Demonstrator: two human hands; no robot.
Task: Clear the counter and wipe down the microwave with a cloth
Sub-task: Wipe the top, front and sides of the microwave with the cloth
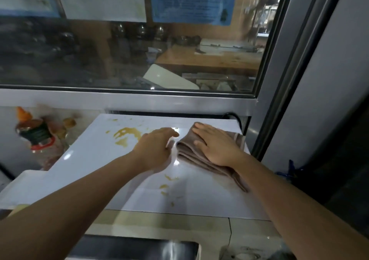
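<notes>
The white top of the microwave (95, 155) fills the middle of the view. Yellow-brown spills (125, 134) mark its far left part, and smaller spots (166, 181) lie nearer the front. A folded brown cloth (191, 151) lies on the right part of the top. My right hand (215, 145) presses flat on the cloth with straight fingers. My left hand (157, 147) hovers or rests just left of the cloth, fingers loosely extended toward its edge, holding nothing.
A blurred sauce bottle with an orange cap (34, 131) stands left of the microwave. A glass window with a metal sill (139, 100) runs behind. A black cord (233, 118) hangs at the back right corner. A tiled counter (245, 231) lies below.
</notes>
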